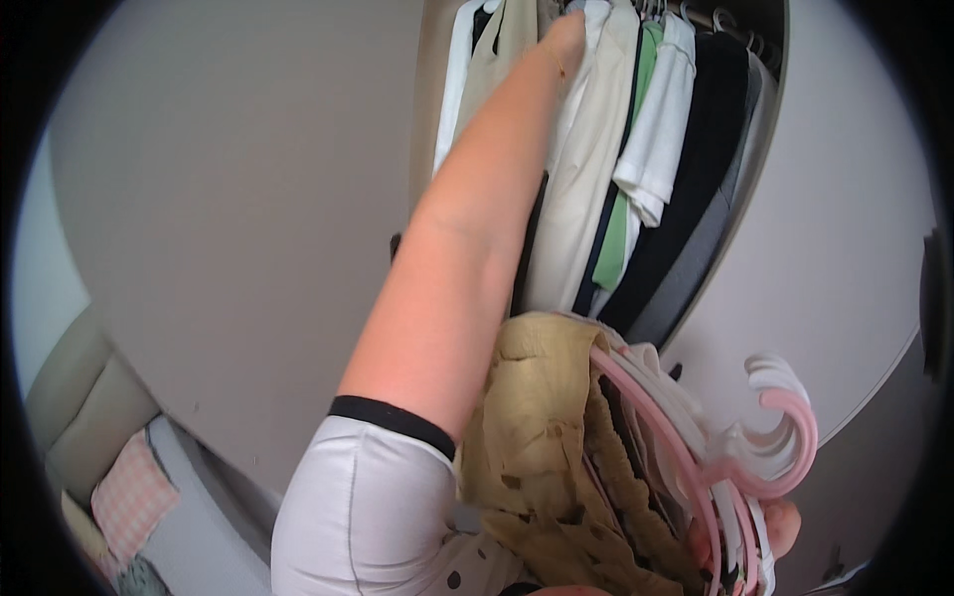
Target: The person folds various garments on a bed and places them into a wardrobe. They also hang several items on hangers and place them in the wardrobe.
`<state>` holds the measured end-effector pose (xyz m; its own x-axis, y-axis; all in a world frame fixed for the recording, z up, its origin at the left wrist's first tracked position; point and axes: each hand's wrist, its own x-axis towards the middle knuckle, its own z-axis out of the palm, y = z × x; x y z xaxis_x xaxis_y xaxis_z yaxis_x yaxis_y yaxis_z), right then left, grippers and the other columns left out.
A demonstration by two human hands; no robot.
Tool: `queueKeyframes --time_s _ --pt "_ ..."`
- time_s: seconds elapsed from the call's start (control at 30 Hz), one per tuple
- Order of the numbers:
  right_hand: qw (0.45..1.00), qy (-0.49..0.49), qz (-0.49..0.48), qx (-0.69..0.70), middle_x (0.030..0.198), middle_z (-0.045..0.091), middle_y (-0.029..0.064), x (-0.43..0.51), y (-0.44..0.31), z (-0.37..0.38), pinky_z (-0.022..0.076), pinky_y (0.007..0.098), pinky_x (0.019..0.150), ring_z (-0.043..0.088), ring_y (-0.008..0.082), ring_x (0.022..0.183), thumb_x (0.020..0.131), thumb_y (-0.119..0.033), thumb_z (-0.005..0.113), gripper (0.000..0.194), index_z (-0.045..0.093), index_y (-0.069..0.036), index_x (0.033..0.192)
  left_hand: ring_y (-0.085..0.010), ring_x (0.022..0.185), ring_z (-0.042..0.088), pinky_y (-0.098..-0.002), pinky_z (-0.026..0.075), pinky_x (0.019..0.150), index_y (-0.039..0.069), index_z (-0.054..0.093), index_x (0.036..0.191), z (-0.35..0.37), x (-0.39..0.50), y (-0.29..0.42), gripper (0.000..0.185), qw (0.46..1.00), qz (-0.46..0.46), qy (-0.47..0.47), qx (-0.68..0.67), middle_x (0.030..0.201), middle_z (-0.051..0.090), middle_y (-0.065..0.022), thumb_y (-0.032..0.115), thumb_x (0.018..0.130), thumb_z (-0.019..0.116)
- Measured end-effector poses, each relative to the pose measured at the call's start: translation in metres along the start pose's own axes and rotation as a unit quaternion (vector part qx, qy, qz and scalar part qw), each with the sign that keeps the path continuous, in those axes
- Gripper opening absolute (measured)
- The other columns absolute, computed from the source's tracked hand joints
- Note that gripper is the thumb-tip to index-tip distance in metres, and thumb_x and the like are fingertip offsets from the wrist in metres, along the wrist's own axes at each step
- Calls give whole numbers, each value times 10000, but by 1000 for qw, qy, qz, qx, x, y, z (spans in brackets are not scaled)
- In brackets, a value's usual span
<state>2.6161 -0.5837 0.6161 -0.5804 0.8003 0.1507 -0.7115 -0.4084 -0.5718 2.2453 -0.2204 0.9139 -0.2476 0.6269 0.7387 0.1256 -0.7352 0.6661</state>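
My left arm stretches up into the wardrobe, and my left hand [568, 39] is at the hanging clothes near the top edge of the view. Its fingers are mostly hidden among a white garment [593, 16] and its neighbours, so its grip cannot be made out. At the lower right, my right hand [782, 525] grips a bunch of pink and white clothes hangers [801, 439]. Their hooks point to the right. Tan garments [533, 387] hang from this bunch in front of my body, partly behind my left arm.
On the wardrobe rail [700, 16] hang cream, green, white, black and grey clothes. A pale door panel [246, 186] fills the left, with another door [850, 186] at the right. Lower left, a pink checked cushion [134, 492] rests by a padded headboard [89, 387].
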Motion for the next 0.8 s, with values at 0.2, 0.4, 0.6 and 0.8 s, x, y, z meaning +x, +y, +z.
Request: queueKeyframes --time_s 0.2,0.4,0.6,0.8 --pt "996 72 0 -46 849 563 363 27 28 28 533 432 542 621 410 667 729 -281 585 750 301 145 1277 -302 1242 435 -404 323 1034 50 331 1400 -9 -4 -31 668 993 79 -16 -82 1370 426 -194 506 914 372" --pt "967 159 35 -198 845 596 275 25 26 53 502 296 523 625 294 679 786 -286 660 683 382 141 1240 -352 1262 366 -427 330 1006 61 114 1382 36 1 -23 769 973 16 -122 -196 1404 286 -231 457 847 497" --pt "963 181 -36 -194 831 595 273 61 48 68 498 293 514 621 292 667 785 -265 643 668 377 163 1225 -318 1078 549 -409 457 849 -16 442 1186 -8 88 -16 505 984 89 -99 118 1200 505 -255 276 800 588" --pt "964 181 -45 -190 872 592 297 72 52 83 523 307 540 626 311 684 792 -275 619 683 351 158 1248 -333 1007 624 -402 508 846 -15 691 925 -116 113 34 225 766 197 61 609 1039 641 -227 99 743 625"
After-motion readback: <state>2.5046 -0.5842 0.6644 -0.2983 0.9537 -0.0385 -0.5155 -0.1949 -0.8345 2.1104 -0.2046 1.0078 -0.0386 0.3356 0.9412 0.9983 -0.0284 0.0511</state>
